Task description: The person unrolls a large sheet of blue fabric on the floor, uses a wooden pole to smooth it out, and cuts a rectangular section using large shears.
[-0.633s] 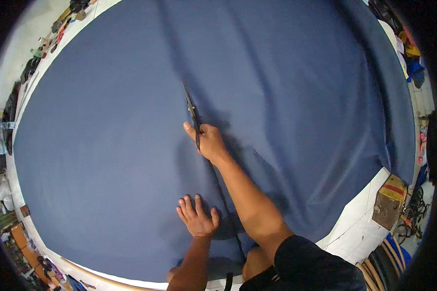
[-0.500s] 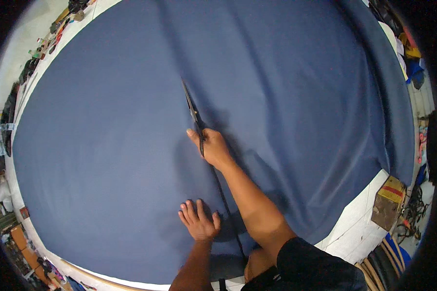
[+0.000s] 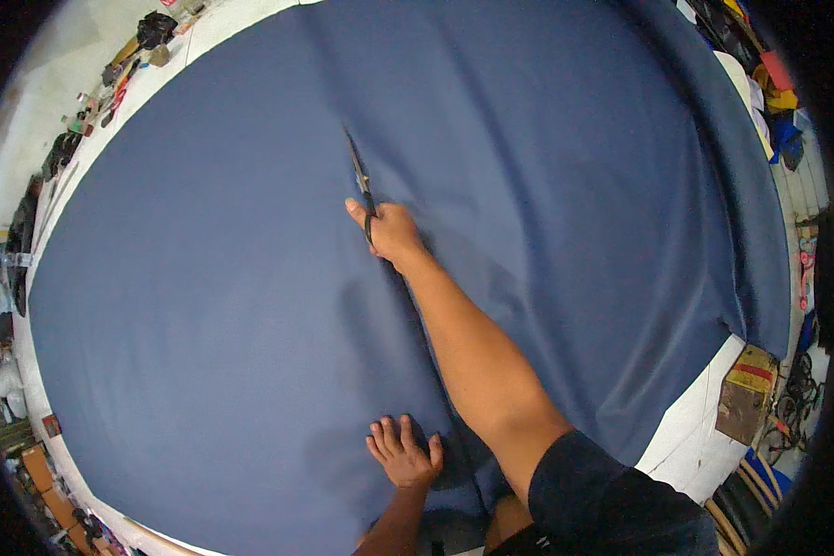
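A large sheet of blue fabric (image 3: 204, 306) covers most of the floor in front of me. My right hand (image 3: 394, 233) is closed round the black handles of a pair of scissors (image 3: 359, 174), whose blades point away from me over the cloth. A dark cut line runs from the scissors back toward my body, partly behind my right forearm. My left hand (image 3: 405, 456) lies flat on the cloth near me, fingers spread, left of that line. It holds nothing.
Long folds cross the right side of the fabric. A worn box (image 3: 749, 394) with yellow and red on top stands on the white floor at the right, beside curved tan tubes (image 3: 755, 491). Mixed clutter lines the left wall, including a black bag (image 3: 156, 30).
My right hand and the scissors have moved farther away along the cloth, and the cut line has grown longer. My left hand appears slightly lower and more to the right.
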Available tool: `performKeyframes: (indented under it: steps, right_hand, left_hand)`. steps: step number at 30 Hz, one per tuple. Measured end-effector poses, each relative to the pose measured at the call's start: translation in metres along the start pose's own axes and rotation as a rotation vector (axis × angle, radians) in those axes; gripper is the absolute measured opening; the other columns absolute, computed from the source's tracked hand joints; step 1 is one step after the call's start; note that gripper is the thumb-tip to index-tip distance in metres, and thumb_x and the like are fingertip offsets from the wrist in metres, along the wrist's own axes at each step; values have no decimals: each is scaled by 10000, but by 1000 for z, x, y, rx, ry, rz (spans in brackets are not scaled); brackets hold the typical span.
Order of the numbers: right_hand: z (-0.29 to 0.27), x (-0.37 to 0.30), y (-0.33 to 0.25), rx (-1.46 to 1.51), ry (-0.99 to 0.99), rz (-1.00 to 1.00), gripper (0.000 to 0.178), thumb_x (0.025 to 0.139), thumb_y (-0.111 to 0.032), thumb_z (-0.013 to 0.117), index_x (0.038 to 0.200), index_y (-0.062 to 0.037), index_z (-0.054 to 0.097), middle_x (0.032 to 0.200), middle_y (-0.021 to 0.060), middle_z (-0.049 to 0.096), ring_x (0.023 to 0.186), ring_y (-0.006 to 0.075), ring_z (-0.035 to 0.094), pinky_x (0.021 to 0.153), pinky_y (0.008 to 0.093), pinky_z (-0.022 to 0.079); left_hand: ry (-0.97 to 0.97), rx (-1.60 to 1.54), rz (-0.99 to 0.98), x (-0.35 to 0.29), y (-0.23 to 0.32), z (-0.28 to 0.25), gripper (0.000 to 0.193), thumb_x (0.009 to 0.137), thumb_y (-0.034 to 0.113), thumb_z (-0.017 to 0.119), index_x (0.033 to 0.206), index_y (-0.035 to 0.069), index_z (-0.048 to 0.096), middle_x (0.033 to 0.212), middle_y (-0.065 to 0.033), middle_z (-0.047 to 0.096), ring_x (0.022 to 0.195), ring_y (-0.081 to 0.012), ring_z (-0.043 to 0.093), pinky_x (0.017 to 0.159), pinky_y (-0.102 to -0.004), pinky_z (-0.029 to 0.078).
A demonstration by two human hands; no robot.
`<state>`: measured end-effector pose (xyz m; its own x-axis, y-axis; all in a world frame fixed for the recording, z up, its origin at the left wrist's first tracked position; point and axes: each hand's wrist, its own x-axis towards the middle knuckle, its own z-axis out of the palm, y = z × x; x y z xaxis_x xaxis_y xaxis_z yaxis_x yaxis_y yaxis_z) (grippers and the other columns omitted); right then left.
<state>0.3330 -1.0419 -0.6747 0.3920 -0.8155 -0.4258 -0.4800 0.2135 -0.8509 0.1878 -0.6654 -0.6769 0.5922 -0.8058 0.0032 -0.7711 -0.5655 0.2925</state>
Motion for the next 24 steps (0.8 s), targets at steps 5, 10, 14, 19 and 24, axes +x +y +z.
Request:
performKeyframes:
  steps: [5, 10, 14, 19, 24]
  right_hand:
    - [-5, 0, 1, 48, -75, 76, 651, 831, -669, 621, 691, -33, 620, 603, 131, 627, 573, 289, 634, 600, 424, 490]
    - [9, -5, -10, 2, -58, 69, 657, 836, -657, 621, 719, -10, 617, 657, 153, 647, 640, 352, 634, 662, 436, 501]
    - [7, -3, -5, -44, 50, 71, 654, 842, -632, 630, 760, 17, 618, 756, 205, 663, 756, 424, 629, 717, 465, 481]
    - [5, -6, -28, -52, 27, 172, 621, 850, -609, 639, 768, 7, 627, 724, 222, 636, 700, 403, 611, 665, 467, 458]
    - [3, 63, -67, 52, 20, 38, 585, 849, -570, 683, 654, -34, 554, 587, 101, 532, 544, 211, 516, 517, 366, 396]
  left_hand:
    - [164, -157, -136, 208, -18, -36, 318, 870, 297, 641, 1064, 45, 627, 1098, -207, 561, 1030, -394, 512, 878, -496, 371]
    - [268, 112, -74, 435, -45, -17, 582, 938, 437, 496, 1442, 149, 449, 1524, -227, 334, 1421, -426, 270, 1169, -545, 167]
    - [164, 116, -72, 449, -37, 0, 683, 926, 501, 450, 1515, 174, 338, 1576, -212, 243, 1462, -412, 195, 1193, -532, 98]
    - [112, 118, -89, 446, -37, -6, 677, 922, 499, 488, 1506, 180, 359, 1571, -233, 243, 1457, -432, 195, 1178, -567, 113]
    - [63, 102, -117, 452, -32, -13, 674, 917, 482, 505, 1497, 164, 375, 1571, -237, 241, 1454, -445, 196, 1172, -584, 108]
